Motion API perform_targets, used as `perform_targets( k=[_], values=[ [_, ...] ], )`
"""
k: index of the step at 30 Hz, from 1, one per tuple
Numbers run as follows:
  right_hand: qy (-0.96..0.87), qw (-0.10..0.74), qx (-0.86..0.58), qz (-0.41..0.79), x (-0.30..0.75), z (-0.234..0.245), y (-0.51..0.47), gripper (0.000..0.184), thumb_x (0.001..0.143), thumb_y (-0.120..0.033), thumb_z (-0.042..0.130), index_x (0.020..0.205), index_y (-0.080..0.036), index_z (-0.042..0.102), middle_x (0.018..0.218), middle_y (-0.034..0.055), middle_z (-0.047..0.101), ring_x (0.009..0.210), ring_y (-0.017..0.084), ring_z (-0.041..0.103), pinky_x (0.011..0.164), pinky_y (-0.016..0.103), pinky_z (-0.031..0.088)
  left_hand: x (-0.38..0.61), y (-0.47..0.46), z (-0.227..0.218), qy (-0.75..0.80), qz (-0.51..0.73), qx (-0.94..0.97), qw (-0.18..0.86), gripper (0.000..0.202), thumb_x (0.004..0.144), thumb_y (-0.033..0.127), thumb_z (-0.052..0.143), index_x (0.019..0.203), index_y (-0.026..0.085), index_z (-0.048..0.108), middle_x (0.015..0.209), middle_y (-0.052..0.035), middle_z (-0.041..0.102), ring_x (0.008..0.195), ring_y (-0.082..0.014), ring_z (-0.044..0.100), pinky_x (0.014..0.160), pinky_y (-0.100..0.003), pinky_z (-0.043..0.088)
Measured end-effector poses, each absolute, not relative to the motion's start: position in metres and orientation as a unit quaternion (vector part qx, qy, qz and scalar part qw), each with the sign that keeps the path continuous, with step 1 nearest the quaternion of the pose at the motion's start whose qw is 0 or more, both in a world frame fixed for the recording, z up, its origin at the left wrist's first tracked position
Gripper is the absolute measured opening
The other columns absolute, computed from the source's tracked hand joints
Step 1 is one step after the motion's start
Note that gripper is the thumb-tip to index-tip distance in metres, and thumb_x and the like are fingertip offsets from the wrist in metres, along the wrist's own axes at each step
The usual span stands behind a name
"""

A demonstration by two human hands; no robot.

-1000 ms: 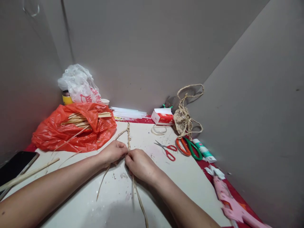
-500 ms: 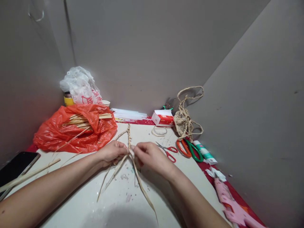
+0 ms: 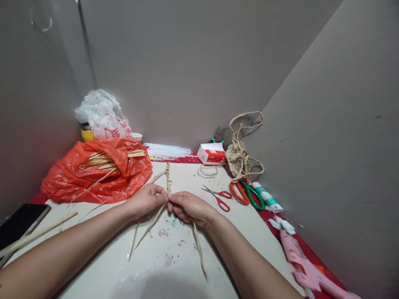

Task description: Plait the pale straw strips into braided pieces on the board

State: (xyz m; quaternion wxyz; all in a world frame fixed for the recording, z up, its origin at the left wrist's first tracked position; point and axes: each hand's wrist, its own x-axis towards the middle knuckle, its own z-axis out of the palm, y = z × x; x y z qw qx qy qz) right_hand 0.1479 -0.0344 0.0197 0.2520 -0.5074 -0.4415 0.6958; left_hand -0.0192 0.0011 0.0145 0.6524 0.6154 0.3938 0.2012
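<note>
A thin straw braid (image 3: 168,177) runs away from me over the white board, with a side branch to the left near its far end. My left hand (image 3: 151,198) pinches it at its near end, thumb against fingers. Beside it, fingertips touching, my right hand (image 3: 188,207) is closed on the straw strands at the same spot. Loose straw strands (image 3: 153,227) trail below my left hand, and another strand (image 3: 199,249) hangs out under my right hand. The exact crossing of the strands is hidden by my fingers.
An orange plastic bag (image 3: 68,176) of straw strips lies left, a phone (image 3: 21,222) nearer. Small red-handled scissors (image 3: 222,199), larger scissors (image 3: 254,197), a roped straw bundle (image 3: 238,155) and a pink glue gun (image 3: 299,257) line the right. Glue sticks (image 3: 168,149) lie behind.
My right hand has turned and moved slightly left and down, its fingers now curled under against my left hand. The right strand has swung under that hand. The view has shifted slightly.
</note>
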Motion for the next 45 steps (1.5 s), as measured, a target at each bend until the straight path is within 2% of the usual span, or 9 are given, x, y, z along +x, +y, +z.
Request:
perform_targets(
  k=[9, 13, 17, 22, 28, 33, 37, 40, 45],
  values=[
    [-0.388, 0.288, -0.513, 0.71, 0.144, 0.019, -0.034, 0.02, 0.078, -0.023, 0.045, 0.059, -0.016, 0.047, 0.036, -0.0107, 0.028, 0.028, 0.002, 0.013, 0.029, 0.015, 0.008, -0.023, 0.002, 0.014, 0.391, 0.195, 0.718, 0.542, 0.022, 0.072, 0.033, 0.056, 0.074, 0.011, 0.061, 0.056, 0.0036, 0.05, 0.048, -0.0058, 0.036, 0.046, -0.018, 0.024],
    [-0.412, 0.304, -0.548, 0.662, 0.137, 0.018, -0.036, 0.019, 0.075, -0.02, 0.045, 0.059, -0.014, 0.053, 0.033, -0.0099, 0.03, 0.026, 0.003, 0.017, 0.028, 0.017, 0.011, -0.024, -0.003, 0.025, 0.394, 0.13, 0.683, 0.602, 0.019, 0.073, 0.027, 0.049, 0.076, 0.012, 0.06, 0.05, 0.0046, 0.048, 0.036, -0.0043, 0.032, 0.038, -0.018, 0.022],
    [-0.403, 0.312, -0.544, 0.666, 0.134, 0.019, -0.038, 0.017, 0.074, -0.019, 0.044, 0.059, -0.015, 0.052, 0.032, -0.01, 0.03, 0.026, 0.003, 0.017, 0.028, 0.018, 0.01, -0.021, -0.011, 0.032, 0.393, 0.115, 0.615, 0.674, 0.018, 0.076, 0.03, 0.046, 0.079, 0.013, 0.052, 0.057, -0.0016, 0.06, 0.033, -0.0077, 0.044, 0.034, -0.018, 0.03],
    [-0.37, 0.326, -0.512, 0.703, 0.133, 0.02, -0.039, 0.021, 0.074, -0.021, 0.047, 0.054, -0.017, 0.042, 0.033, -0.0108, 0.028, 0.028, 0.002, 0.013, 0.03, 0.018, 0.007, -0.016, -0.024, 0.025, 0.417, 0.152, 0.632, 0.636, 0.022, 0.079, 0.035, 0.046, 0.087, 0.014, 0.05, 0.063, -0.0031, 0.062, 0.037, -0.01, 0.052, 0.036, -0.02, 0.039],
    [-0.412, 0.331, -0.515, 0.674, 0.132, 0.019, -0.042, 0.019, 0.071, -0.023, 0.054, 0.054, -0.015, 0.049, 0.032, -0.0067, 0.04, 0.026, 0.003, 0.02, 0.028, 0.018, 0.01, -0.012, -0.033, 0.017, 0.427, 0.175, 0.657, 0.597, 0.018, 0.077, 0.028, 0.047, 0.09, 0.015, 0.049, 0.07, -0.0037, 0.063, 0.042, -0.0103, 0.056, 0.036, -0.018, 0.037],
    [-0.373, 0.32, -0.502, 0.711, 0.138, 0.023, -0.04, 0.011, 0.069, -0.021, 0.057, 0.06, -0.014, 0.053, 0.034, -0.012, 0.028, 0.029, 0.001, 0.014, 0.03, 0.017, 0.007, -0.021, -0.019, 0.033, 0.433, 0.106, 0.654, 0.611, 0.031, 0.075, 0.037, 0.053, 0.094, 0.013, 0.055, 0.055, 0.0002, 0.058, 0.041, -0.0113, 0.053, 0.042, -0.021, 0.038],
    [-0.373, 0.305, -0.477, 0.735, 0.145, 0.024, -0.038, 0.013, 0.071, -0.023, 0.058, 0.074, -0.011, 0.06, 0.039, -0.0127, 0.026, 0.032, 0.001, 0.012, 0.032, 0.016, 0.006, -0.025, -0.004, 0.032, 0.476, 0.244, 0.661, 0.525, 0.022, 0.07, 0.03, 0.056, 0.084, 0.013, 0.059, 0.062, -0.0002, 0.06, 0.056, -0.0112, 0.054, 0.054, -0.021, 0.041],
    [-0.382, 0.301, -0.463, 0.741, 0.148, 0.021, -0.037, 0.015, 0.073, -0.026, 0.059, 0.076, -0.011, 0.059, 0.04, -0.0128, 0.025, 0.033, 0.001, 0.012, 0.032, 0.015, 0.006, -0.02, -0.004, 0.021, 0.433, 0.269, 0.608, 0.608, 0.022, 0.068, 0.028, 0.057, 0.085, 0.014, 0.058, 0.068, -0.0015, 0.061, 0.063, -0.0114, 0.055, 0.06, -0.022, 0.042],
    [-0.398, 0.294, -0.461, 0.737, 0.15, 0.019, -0.037, 0.016, 0.073, -0.028, 0.06, 0.069, -0.013, 0.056, 0.04, -0.0123, 0.027, 0.033, 0.001, 0.012, 0.032, 0.016, 0.007, -0.012, -0.012, 0.014, 0.4, 0.204, 0.541, 0.711, 0.015, 0.072, 0.03, 0.051, 0.075, 0.016, 0.051, 0.056, 0.0035, 0.048, 0.041, -0.005, 0.035, 0.042, -0.019, 0.025]
  ],
)
